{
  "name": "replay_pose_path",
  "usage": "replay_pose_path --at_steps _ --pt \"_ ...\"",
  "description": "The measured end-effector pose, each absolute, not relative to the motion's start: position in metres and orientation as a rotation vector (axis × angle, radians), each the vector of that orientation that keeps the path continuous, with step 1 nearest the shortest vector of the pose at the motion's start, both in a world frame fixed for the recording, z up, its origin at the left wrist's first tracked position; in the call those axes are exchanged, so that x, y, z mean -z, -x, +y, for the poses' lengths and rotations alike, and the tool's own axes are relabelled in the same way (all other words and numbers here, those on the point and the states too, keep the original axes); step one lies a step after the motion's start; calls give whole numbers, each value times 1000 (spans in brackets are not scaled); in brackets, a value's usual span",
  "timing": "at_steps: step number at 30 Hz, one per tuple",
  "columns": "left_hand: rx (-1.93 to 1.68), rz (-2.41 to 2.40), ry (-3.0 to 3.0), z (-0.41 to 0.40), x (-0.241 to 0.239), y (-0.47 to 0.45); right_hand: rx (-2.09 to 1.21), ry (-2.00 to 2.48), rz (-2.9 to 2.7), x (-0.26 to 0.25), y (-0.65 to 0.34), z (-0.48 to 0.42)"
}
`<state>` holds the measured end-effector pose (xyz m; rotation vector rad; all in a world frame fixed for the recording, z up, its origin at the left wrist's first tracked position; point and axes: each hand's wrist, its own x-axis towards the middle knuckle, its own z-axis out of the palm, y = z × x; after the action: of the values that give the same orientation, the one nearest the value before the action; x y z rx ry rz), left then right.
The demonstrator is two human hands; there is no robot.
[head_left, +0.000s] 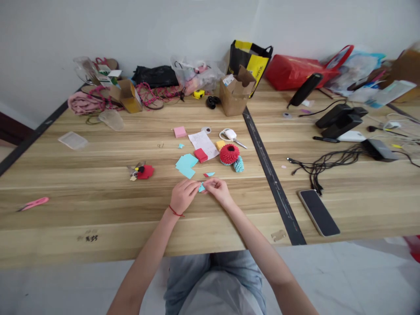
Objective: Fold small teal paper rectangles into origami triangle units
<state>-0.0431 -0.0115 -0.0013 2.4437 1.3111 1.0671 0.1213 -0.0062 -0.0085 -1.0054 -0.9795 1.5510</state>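
Between my two hands, just above the table, is a small folded piece of light blue paper. My left hand, with a red string at its wrist, pinches it from the left. The fingertips of my right hand close on its right side. Just beyond lie small red and blue folded paper pieces. Light blue paper sheets are spread past my left hand. A red pad of paper rests on a white written sheet. A round red folded-paper piece sits against a blue one.
Farther back are a pink paper pad, a yellow pad and a cardboard box. A pink-handled cutter lies far left. Keys lie left of the sheets. On the right are a phone and black cables.
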Motion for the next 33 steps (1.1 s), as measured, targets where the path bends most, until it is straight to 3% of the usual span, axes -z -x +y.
replay_pose_path --at_steps 9,16,33 --pt "-942 1314 -2609 -11 2 46 -1544 998 -994 10 -122 -6" --pt "-1063 1322 -2408 -13 -2 41 -1543 1011 -986 9 -122 -6" --pt "-1202 1385 -2540 -14 -5 35 -1484 1041 -1099 10 -122 -7"
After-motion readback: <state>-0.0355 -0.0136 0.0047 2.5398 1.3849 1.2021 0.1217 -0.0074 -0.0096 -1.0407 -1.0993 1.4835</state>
